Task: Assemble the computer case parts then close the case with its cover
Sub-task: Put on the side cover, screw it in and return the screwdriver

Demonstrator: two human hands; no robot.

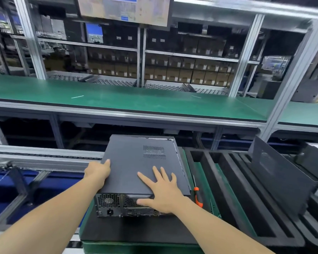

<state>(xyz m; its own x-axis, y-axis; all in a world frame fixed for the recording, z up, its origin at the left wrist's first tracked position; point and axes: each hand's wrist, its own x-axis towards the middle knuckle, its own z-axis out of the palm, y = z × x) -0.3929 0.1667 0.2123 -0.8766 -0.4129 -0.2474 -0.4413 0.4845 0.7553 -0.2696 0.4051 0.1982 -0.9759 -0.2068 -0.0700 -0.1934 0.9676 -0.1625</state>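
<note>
Flat and spread, the right hand (162, 189) presses palm-down on the near end of the cover (140, 167), its thumb hooked over the rear lip above the port panel; nothing is gripped, it only bears down. At the cover's left edge the left hand (99, 170) curls its fingers onto the top face and holds the side of the computer case (117, 205), a light steadying clasp rather than a clench.

Already wearing its cover, the case lies on a black foam pad (136, 231) on the green bench mat, rear panel toward the camera, with fan grille and power socket showing. Just beside it to the right an orange-handled screwdriver (197, 196) lies on the mat, and beyond that stands a slotted black foam rack (228, 189) with another perforated panel (279, 173) propped in it.

My reading is that the cover is being seated or slid home. Along the far right edge a pale sliver shows, which may mean it is not fully engaged there; uneven pressure from the two hands could skew it, so the tabs miss their slots. A hard shove could also slide the whole case on the foam toward the screwdriver.

No brand or label on the case is legible. The overhead screen and the shelf carton labels are too blurred to read.
</note>
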